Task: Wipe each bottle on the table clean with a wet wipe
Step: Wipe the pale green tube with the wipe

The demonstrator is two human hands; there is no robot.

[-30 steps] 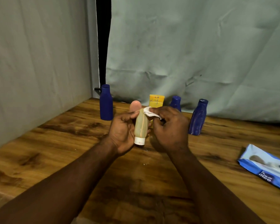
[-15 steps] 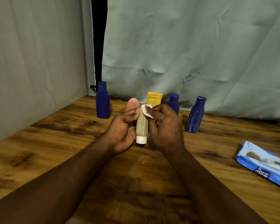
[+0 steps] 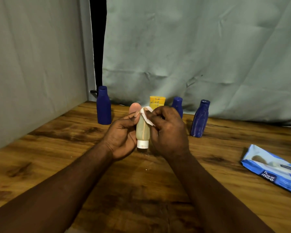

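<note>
My left hand grips a small translucent yellowish bottle above the table, white cap pointing down. My right hand pinches a folded white wet wipe against the bottle's upper part. Behind the hands stand a pink bottle, a yellow tube and three dark blue bottles: one at the left, one partly hidden behind my right hand, one at the right.
A blue pack of wet wipes lies on the wooden table at the right. Grey cloth hangs behind the bottles and along the left side, close to the table's edges.
The wipe has slid a little along the bottle's top under my right fingers. The camera has shifted slightly; both hands keep their hold.
</note>
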